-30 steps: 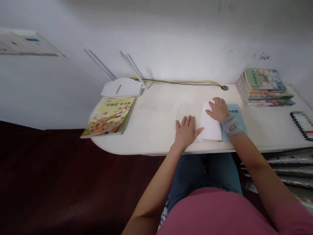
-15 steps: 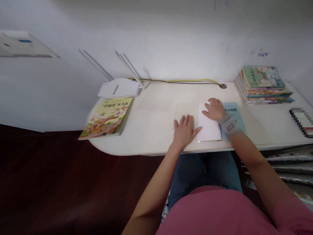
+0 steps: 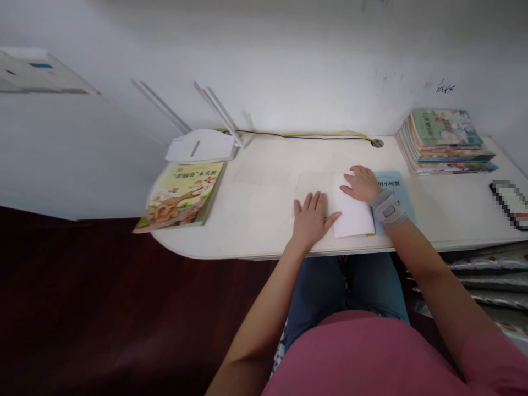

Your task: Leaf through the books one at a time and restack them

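A thin booklet with a light blue cover (image 3: 398, 192) lies on the white desk, partly hidden by my right hand and wrist. Over its left part is a blank white page or flap (image 3: 352, 220), a bit of yellow showing at its lower corner. My right hand (image 3: 359, 184) rests on the upper part of this white sheet, fingers spread and slightly bent. What looks like a clear plastic sheet (image 3: 315, 184) extends to the left of the booklet. Flat on it lies my left hand (image 3: 310, 220), fingers apart, thumb pointing towards the white sheet's left edge.
A yellow-green picture book (image 3: 181, 195) juts over the desk's rounded left end, before a white router (image 3: 202, 146) with antennas. Cables (image 3: 297, 135) run along the wall to a hole. A stack of books (image 3: 449, 143) and a blurred-out phone (image 3: 511, 203) are at right.
Both hands stay in nearly the same places on the sheets. The whole view has shifted very slightly upward.
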`<state>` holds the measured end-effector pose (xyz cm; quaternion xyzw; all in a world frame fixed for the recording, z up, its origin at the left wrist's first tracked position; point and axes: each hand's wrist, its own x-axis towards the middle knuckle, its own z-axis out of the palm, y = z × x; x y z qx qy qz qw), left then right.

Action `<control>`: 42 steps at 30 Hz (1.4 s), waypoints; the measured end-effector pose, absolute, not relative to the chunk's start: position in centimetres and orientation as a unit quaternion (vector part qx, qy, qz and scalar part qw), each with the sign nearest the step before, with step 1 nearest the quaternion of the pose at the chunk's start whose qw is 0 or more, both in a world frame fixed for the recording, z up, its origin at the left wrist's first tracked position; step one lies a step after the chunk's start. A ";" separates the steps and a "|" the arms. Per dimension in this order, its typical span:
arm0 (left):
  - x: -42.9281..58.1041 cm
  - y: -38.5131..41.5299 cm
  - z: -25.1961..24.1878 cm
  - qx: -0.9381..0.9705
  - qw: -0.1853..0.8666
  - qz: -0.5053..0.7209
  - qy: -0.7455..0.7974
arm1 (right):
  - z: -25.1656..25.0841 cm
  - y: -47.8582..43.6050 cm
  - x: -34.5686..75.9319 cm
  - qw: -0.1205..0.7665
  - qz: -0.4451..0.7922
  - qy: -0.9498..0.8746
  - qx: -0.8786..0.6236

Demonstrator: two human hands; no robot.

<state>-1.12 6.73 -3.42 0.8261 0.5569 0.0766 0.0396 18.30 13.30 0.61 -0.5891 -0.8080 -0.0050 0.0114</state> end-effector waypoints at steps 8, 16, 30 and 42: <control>-1.2 6.6 -3.4 0.834 0.031 0.068 0.547 | -0.9 13.7 18.3 0.021 0.008 -0.801 -0.598; -1.2 6.5 -3.1 0.835 0.040 0.071 0.544 | -1.2 14.1 18.3 0.031 0.010 -0.777 -0.629; -1.4 6.5 -3.1 0.835 0.051 0.079 0.542 | -0.2 12.6 18.7 -0.016 0.008 -0.839 -0.544; -1.4 6.6 -3.5 0.841 0.051 0.078 0.533 | -1.1 14.4 19.8 -0.027 0.005 -0.840 -0.542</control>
